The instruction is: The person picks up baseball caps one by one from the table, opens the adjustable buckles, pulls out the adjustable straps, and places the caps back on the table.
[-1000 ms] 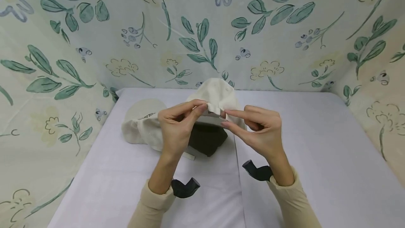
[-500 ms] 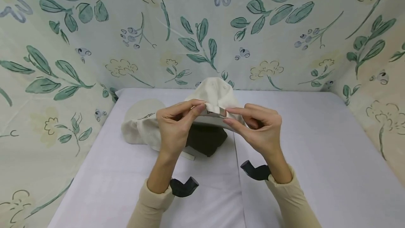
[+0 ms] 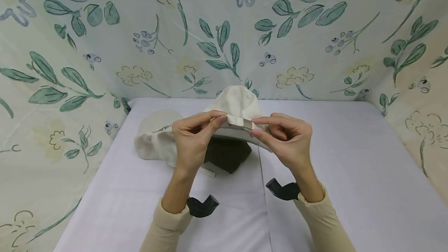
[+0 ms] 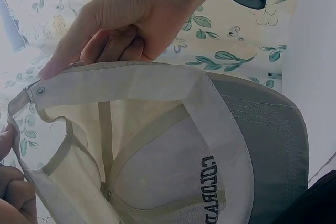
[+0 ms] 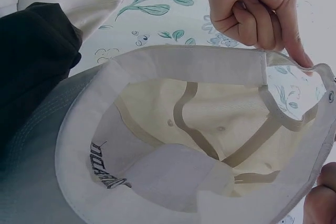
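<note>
"Off-white cloth, soft by the look of it: that's the cap (image 3: 241, 100) I'm holding up over the white table (image 3: 350, 147)."

"And your hands, in the head view?"

"Thumb and forefinger brought together on both. My left hand (image 3: 192, 139) pinches the strap (image 3: 235, 120) at the back; my right hand (image 3: 287, 135) pinches beside the metal buckle (image 3: 247, 123). So: two hands, one held cap, one buckle on it. Near my left lies another pale cap (image 3: 159, 119); whether its folds hide a further one, I can't tell. Add one dark cloth item (image 3: 227, 154) and one small pale strip (image 3: 207, 172)."

"The left wrist view?"

"Inside the cap: one line of dark lettering (image 4: 210, 190), one round stud (image 4: 40, 91) by my right fingertip, one grey-green brim (image 4: 268, 129). I'd judge it all light, the crown floppy, the brim stiffer."

"And the right wrist?"

"One opening above the strap, the crown slack between its seams. The inner band (image 5: 210, 64) looks firmer, so I'd take hold there, either side of the buckle. The metal may feel slippery; nothing seems fragile."
</note>
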